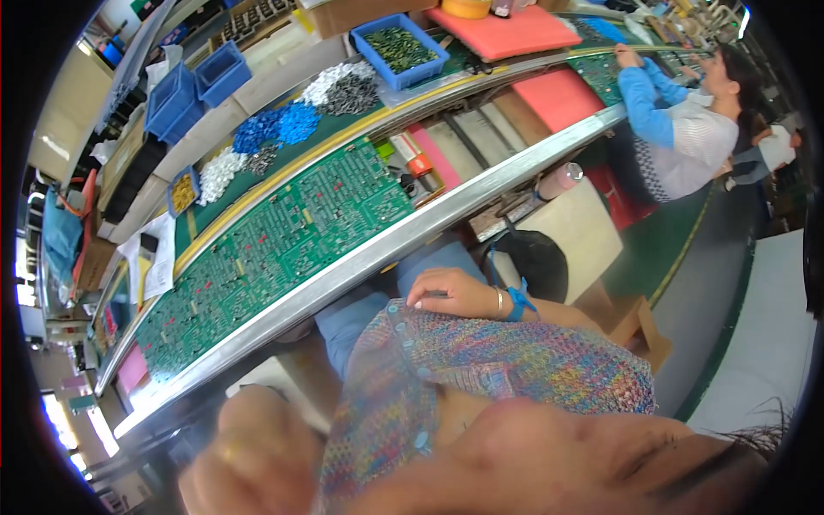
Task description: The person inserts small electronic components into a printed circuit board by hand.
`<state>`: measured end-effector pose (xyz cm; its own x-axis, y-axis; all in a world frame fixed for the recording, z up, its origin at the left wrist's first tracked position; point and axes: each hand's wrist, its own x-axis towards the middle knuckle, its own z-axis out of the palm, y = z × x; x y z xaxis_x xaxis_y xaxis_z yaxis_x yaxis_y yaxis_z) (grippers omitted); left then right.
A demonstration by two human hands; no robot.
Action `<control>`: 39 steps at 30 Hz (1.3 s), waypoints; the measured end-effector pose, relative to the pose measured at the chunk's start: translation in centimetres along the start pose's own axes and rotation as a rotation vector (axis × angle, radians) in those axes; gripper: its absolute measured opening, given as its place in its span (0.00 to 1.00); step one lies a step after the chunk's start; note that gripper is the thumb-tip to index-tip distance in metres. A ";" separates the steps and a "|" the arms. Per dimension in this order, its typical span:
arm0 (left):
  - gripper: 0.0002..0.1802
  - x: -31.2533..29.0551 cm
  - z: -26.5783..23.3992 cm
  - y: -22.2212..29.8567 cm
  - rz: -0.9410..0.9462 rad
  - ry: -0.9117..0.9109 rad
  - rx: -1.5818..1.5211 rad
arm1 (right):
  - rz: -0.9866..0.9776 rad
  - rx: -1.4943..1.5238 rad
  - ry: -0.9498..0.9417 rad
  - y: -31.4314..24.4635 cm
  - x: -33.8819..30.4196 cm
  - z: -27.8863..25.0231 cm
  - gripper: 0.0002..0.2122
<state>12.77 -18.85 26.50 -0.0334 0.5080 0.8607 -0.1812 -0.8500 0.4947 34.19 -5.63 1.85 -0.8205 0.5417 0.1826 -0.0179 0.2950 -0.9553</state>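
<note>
My right hand point(448, 292), with a thin bracelet and a blue wrist strap point(520, 303), rests over my lap at the hem of my multicoloured knit top. Its fingers are loosely bent, the thumb lies apart from them, and nothing shows in them. Close to the camera, at the lower left, my left hand point(253, 451) is raised and blurred. Its fingers cannot be made out. In front of me, between the rails of the line, lie green circuit boards point(287, 227) fitted with many small parts. Neither hand touches the boards.
Beyond the boards sit blue parts point(296, 123), white parts point(221, 172), a tray of yellow parts point(183, 190) and a blue bin of green parts point(399, 47). A metal rail point(360, 257) edges the line. At the right a co-worker point(687, 129) works; a pink-lidded bottle point(562, 178) stands nearer.
</note>
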 end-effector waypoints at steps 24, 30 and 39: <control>0.08 -3.0 -12.8 -27.0 -0.281 -0.209 1.199 | -0.033 -0.673 0.379 9.7 21.8 -15.5 0.06; 0.10 -4.6 -14.8 -40.0 -0.345 -0.233 1.231 | -0.042 -0.973 0.398 12.2 24.8 -14.9 0.05; 0.08 -5.4 -15.4 -44.4 -0.332 -0.371 1.281 | 0.017 -0.746 0.432 10.7 24.1 -14.9 0.07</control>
<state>5.82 18.30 -1.91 0.1317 0.8164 0.5622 0.9029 -0.3330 0.2720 22.69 22.32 -0.49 -0.5250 0.7583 0.3865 0.4971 0.6418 -0.5839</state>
